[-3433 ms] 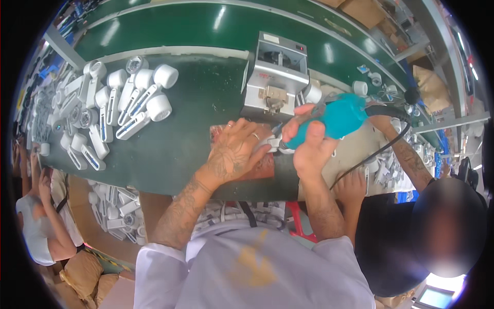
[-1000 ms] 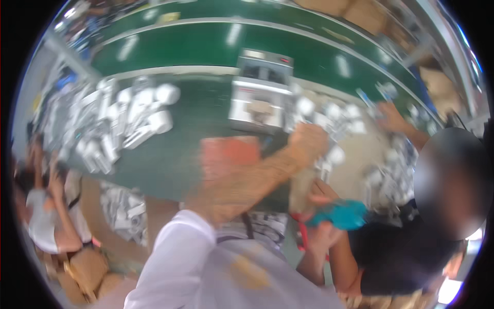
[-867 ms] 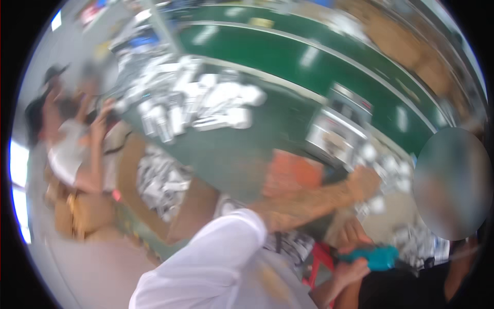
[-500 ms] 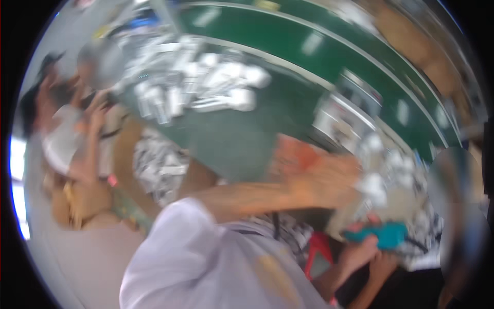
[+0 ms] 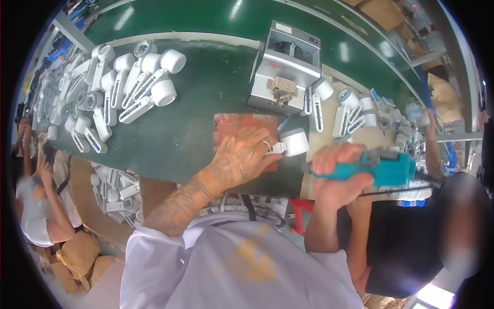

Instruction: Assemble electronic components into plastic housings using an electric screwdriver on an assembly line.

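Observation:
My left hand [image 5: 239, 154], with a ring on one finger, is closed on the handle of a white round-headed handheld device [image 5: 295, 142]. The device lies over the right side of a worn red-orange mat [image 5: 231, 123], its cylinder-shaped head pointing right; my palm and fingers hide most of its handle. To the right of it, my right hand [image 5: 340, 172] is wrapped around a teal power screwdriver [image 5: 393, 169]. The tool lies level in the air, its narrow end to the left near the device's head and apart from it. A dark cord trails from the tool's right end.
Many similar white devices [image 5: 123, 85] lie heaped at the left of the green bench [image 5: 200, 77]; others [image 5: 355, 113] lie at the right. A grey machine [image 5: 283, 67] stands behind the mat. A carton [image 5: 82, 190] holds more devices. Co-workers sit close at left and right.
My view has swung rightward-to-level and sharpened. The left hand now grips a white device at the mat; the right hand has raised the teal screwdriver from low right towards it.

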The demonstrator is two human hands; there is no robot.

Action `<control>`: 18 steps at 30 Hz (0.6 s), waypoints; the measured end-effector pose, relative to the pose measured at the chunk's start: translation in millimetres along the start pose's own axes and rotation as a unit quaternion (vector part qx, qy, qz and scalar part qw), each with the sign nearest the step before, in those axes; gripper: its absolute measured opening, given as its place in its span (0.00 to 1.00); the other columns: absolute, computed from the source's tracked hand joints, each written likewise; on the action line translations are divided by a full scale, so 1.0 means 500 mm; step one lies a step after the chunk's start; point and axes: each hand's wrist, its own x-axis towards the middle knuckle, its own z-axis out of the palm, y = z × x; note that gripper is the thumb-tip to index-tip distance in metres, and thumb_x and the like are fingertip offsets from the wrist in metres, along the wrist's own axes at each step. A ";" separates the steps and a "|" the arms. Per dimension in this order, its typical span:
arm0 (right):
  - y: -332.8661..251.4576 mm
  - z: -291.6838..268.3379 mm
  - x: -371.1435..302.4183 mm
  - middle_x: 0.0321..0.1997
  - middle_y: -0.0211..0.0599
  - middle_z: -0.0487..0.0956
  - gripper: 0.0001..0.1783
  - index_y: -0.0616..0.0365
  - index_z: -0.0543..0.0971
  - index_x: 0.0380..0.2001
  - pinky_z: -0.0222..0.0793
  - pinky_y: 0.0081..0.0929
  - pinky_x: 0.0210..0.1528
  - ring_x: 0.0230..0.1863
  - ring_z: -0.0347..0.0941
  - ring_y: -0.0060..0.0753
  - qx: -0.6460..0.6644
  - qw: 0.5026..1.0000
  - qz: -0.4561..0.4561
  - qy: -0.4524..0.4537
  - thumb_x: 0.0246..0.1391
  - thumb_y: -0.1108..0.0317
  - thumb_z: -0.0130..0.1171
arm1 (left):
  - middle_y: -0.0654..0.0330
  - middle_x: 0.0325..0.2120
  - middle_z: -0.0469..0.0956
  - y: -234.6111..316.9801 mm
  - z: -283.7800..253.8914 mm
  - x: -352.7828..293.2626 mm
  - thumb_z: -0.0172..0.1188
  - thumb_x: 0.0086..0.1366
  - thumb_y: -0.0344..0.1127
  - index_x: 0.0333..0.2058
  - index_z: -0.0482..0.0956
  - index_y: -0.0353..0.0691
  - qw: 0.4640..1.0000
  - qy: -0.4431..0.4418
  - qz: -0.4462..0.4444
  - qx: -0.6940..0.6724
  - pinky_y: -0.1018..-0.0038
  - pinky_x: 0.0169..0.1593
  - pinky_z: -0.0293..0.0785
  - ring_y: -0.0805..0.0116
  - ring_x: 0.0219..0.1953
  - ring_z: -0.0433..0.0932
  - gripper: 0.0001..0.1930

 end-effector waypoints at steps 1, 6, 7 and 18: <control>0.004 0.008 0.023 0.20 0.30 0.66 0.41 0.55 0.68 0.35 0.61 0.28 0.25 0.22 0.64 0.28 0.012 1.000 0.007 -0.011 0.50 0.22 0.51 | 0.60 0.33 0.77 -0.003 -0.011 0.013 0.71 0.55 0.40 0.39 0.80 0.42 1.000 -0.024 0.000 -0.018 0.64 0.37 0.75 0.57 0.34 0.78 0.15; 0.064 0.080 0.153 0.22 0.34 0.70 0.40 0.65 0.73 0.41 0.67 0.30 0.29 0.24 0.68 0.30 -0.068 0.993 -0.089 0.038 0.55 0.31 0.57 | 0.59 0.39 0.76 -0.050 -0.020 0.035 0.65 0.59 0.46 0.39 0.81 0.41 0.994 -0.107 -0.006 -0.009 0.61 0.50 0.72 0.57 0.45 0.75 0.15; 0.070 0.095 0.178 0.22 0.34 0.70 0.40 0.67 0.73 0.41 0.68 0.30 0.30 0.24 0.69 0.31 -0.088 0.990 -0.101 0.033 0.56 0.32 0.56 | 0.61 0.41 0.77 -0.046 -0.021 0.036 0.67 0.58 0.46 0.40 0.81 0.43 0.997 -0.072 0.011 -0.014 0.62 0.50 0.72 0.57 0.44 0.75 0.16; 0.159 0.102 0.210 0.21 0.34 0.71 0.26 0.63 0.71 0.38 0.68 0.28 0.26 0.22 0.69 0.30 -0.090 0.986 -0.138 -0.012 0.65 0.45 0.56 | 0.59 0.53 0.75 -0.048 -0.008 0.005 0.60 0.64 0.52 0.48 0.80 0.43 0.995 -0.096 -0.017 -0.004 0.55 0.62 0.65 0.54 0.57 0.71 0.21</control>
